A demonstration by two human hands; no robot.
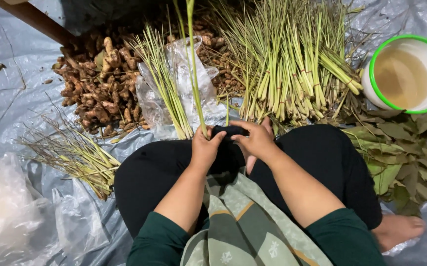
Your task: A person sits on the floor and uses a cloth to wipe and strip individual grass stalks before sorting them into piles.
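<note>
while the left hand grips a lemongrass stalk and the right hand pinches nothing visible, the tall stalk could bend or slip sideways.

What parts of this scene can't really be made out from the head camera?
- Top of the lemongrass stalk in the left hand: cut off by the upper edge.
- Right hand fingertips: curled under toward the lap, so any grip is hidden.
- Bowl: right rim cut off by the frame edge; its cloudy liquid hides the bottom.
- Ginger pile: partly covered by a clear plastic bag and the lemongrass bundles.
</note>
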